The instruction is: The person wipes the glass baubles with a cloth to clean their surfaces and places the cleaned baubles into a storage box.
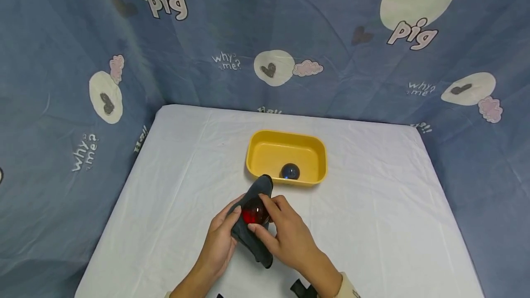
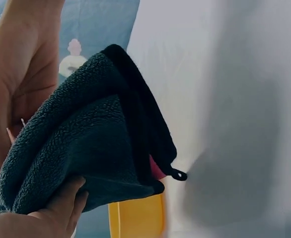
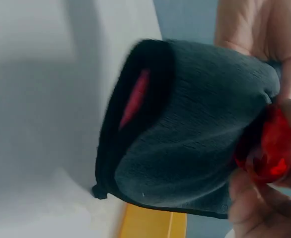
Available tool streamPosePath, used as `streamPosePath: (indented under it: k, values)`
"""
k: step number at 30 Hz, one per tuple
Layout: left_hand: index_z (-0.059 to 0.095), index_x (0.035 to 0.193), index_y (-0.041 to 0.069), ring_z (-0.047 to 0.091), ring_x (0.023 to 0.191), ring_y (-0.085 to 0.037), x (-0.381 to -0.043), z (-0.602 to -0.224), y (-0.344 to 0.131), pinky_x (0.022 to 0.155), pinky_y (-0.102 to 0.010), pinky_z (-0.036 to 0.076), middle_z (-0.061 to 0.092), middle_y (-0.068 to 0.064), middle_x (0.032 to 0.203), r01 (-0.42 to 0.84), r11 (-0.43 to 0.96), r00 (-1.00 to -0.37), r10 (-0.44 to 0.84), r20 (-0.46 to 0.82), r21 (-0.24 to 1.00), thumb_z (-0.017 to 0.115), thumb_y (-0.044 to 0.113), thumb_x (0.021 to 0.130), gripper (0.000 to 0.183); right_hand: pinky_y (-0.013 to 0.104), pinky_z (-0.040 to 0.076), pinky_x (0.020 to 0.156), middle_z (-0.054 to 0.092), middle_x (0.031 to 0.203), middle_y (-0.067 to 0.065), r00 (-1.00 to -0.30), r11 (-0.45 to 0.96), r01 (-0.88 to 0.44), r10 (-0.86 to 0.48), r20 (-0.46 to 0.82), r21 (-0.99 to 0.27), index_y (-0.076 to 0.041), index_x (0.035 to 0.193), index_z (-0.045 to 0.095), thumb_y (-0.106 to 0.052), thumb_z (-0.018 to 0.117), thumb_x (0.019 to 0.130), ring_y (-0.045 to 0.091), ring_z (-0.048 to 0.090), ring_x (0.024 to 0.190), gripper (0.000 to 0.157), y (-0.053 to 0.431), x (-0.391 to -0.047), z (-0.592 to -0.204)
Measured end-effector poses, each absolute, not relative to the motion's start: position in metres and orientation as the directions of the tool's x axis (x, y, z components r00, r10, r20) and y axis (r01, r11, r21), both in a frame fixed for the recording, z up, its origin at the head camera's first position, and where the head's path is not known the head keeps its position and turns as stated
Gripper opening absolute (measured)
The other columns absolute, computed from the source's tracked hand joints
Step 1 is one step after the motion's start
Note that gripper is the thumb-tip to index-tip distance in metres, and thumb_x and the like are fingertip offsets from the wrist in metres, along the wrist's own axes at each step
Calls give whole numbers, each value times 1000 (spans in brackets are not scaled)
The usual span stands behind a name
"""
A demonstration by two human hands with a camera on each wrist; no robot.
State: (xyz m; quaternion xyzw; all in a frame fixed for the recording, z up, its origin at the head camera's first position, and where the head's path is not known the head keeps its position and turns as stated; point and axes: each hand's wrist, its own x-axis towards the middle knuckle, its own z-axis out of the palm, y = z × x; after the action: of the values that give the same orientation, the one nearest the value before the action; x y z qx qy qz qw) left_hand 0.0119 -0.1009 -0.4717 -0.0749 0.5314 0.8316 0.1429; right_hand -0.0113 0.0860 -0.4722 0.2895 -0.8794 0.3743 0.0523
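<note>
Between the two hands, a dark grey-green cloth (image 1: 253,242) with a black edge is folded over. My left hand (image 1: 220,238) grips it from the left, thumb on its upper side. A shiny, see-through red ball (image 1: 254,211) lies against the cloth, pinched between the thumb and fingers of my right hand (image 1: 295,236). In the right wrist view the ball (image 3: 273,156) presses on the smooth side of the cloth (image 3: 200,109). The left wrist view shows the fluffy cloth (image 2: 81,144) with a small loop at one corner, hiding the ball.
Just beyond the hands stands a yellow tray (image 1: 265,153), with a dark blue ball (image 1: 290,171) by its near wall. White cloth covers the table (image 1: 381,197). A blue printed curtain (image 1: 232,22) hangs behind and at both sides. A black object (image 1: 304,289) shows near the right wrist.
</note>
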Motion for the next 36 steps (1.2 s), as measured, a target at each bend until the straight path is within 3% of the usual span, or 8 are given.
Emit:
streamPosePath:
  k: [5, 9, 15, 20, 25, 30, 36]
  values:
    - [37, 159, 0, 39, 148, -31, 14, -471, -101, 109, -29, 47, 35, -18, 164, -346, -352, -938, 154, -311, 870, 42, 29, 115, 53, 22, 54, 65, 62, 99, -10, -873, 472, -406, -453, 180, -783, -11, 135, 67, -41, 65, 105, 6, 57, 79, 42, 89, -16, -472]
    - [35, 159, -2, 38, 148, -32, 14, -470, -102, 109, -29, 47, 33, -20, 164, -336, -357, -941, 160, -297, 872, 41, 29, 115, 54, 24, 55, 66, 61, 108, -11, -891, 454, -328, -439, 113, -828, -9, 137, 67, -42, 65, 105, 7, 57, 83, 47, 91, -16, -470]
    - [31, 159, -5, 37, 149, -33, 14, -471, -105, 109, -29, 47, 31, -22, 165, -325, -397, -946, 153, -287, 858, 39, 27, 115, 55, 26, 57, 73, 60, 128, 3, -875, 557, -457, -422, 238, -693, -8, 151, 56, -40, 71, 102, 11, 60, 93, 61, 84, -10, -463]
    - [32, 159, -5, 35, 149, -34, 13, -471, -106, 108, -28, 47, 30, -21, 165, -324, -381, -946, 142, -291, 866, 40, 27, 115, 55, 34, 60, 87, 64, 128, 11, -837, 643, -545, -455, 304, -538, -8, 146, 61, -39, 79, 96, 18, 65, 107, 62, 78, -5, -463]
    - [34, 159, -3, 36, 149, -34, 14, -473, -105, 108, -28, 48, 33, -21, 164, -332, -364, -943, 150, -297, 870, 41, 28, 115, 54, 31, 60, 83, 67, 120, 8, -846, 689, -533, -443, 296, -492, -4, 138, 63, -41, 88, 87, 17, 65, 102, 67, 75, -7, -464]
    - [36, 158, -4, 38, 148, -34, 15, -475, -106, 108, -28, 47, 34, -22, 163, -351, -359, -936, 153, -316, 865, 43, 29, 114, 55, 25, 57, 73, 70, 108, 2, -881, 638, -455, -422, 212, -622, -5, 130, 67, -39, 88, 87, 10, 61, 87, 59, 77, -10, -465]
    - [34, 158, -4, 44, 144, -27, 14, -473, -112, 108, -32, 49, 36, -22, 162, -439, -398, -897, 246, -367, 805, 44, 31, 114, 57, 24, 53, 59, 67, 90, -6, -936, 458, -162, -353, -12, -874, -8, 126, 69, -44, 82, 92, 9, 58, 70, 52, 83, -11, -469]
